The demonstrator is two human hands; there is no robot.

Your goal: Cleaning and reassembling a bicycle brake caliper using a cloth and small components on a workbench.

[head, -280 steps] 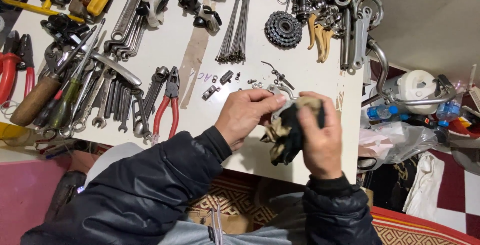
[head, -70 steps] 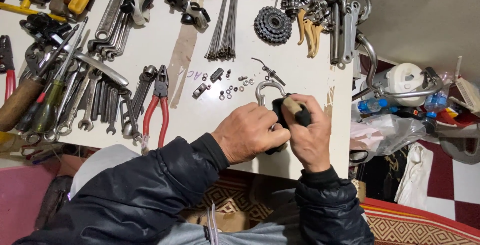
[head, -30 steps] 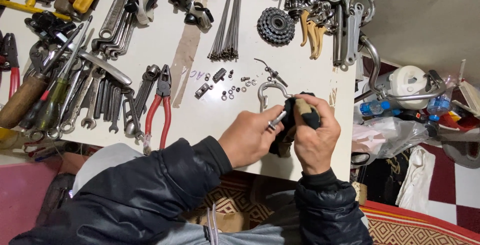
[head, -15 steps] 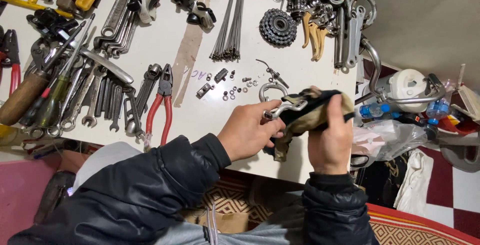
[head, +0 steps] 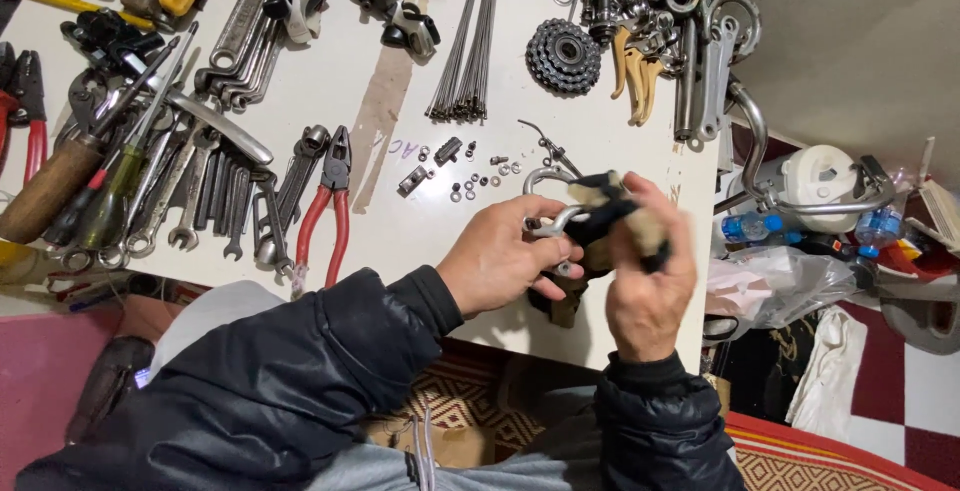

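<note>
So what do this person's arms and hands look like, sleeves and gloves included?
Both hands, left hand and right hand, are bare: no gloves, rings or watch visible. Both arms wear a dark, slightly shiny, padded jacket with quilted seams and plain cuffs at the wrists.

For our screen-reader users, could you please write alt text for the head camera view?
The left hand holds a curved metal part while the right hand rubs it with a dark rag, above a white table strewn with wrenches, red-handled pliers and a sprocket cluster.
</note>
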